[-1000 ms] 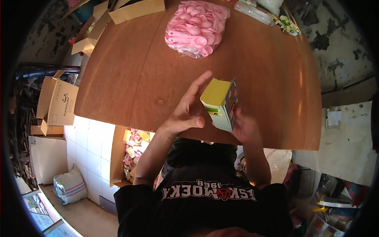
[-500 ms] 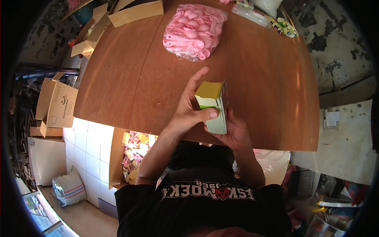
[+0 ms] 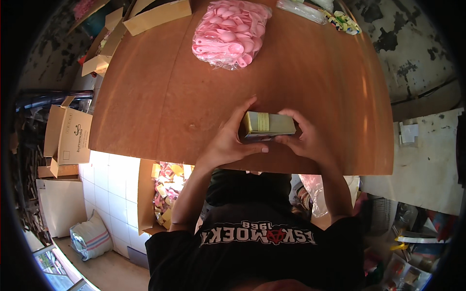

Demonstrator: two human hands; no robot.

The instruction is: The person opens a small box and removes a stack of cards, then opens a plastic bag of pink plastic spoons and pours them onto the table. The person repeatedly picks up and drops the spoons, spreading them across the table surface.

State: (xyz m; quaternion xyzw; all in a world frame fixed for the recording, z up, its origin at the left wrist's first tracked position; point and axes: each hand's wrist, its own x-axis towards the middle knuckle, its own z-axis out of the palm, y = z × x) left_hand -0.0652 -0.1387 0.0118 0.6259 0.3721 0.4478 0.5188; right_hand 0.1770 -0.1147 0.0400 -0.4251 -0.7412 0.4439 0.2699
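A thick stack of small cards (image 3: 279, 123), with pale edges and a yellowish band of edges near its left end, lies sideways between my hands above the near part of the table. My left hand (image 3: 228, 138) cups the stack's left end, its thumb along the near side and its index finger stretched away beyond it. At the right end, my right hand (image 3: 309, 138) grips the stack between bent fingers on the far corner and the thumb on the near corner. The undersides of the cards are hidden.
On the brown wooden table (image 3: 194, 106) a clear bag of pink spoons (image 3: 230, 34) stands at the far middle. An open carton (image 3: 158, 17) sits far left, plastic packs (image 3: 301, 10) far right. Below the near edge is a box of small colourful packets (image 3: 148, 194).
The card stack has turned from upright and tilted to lying sideways. My right hand has moved from beneath it to its right end. The view has shifted slightly.
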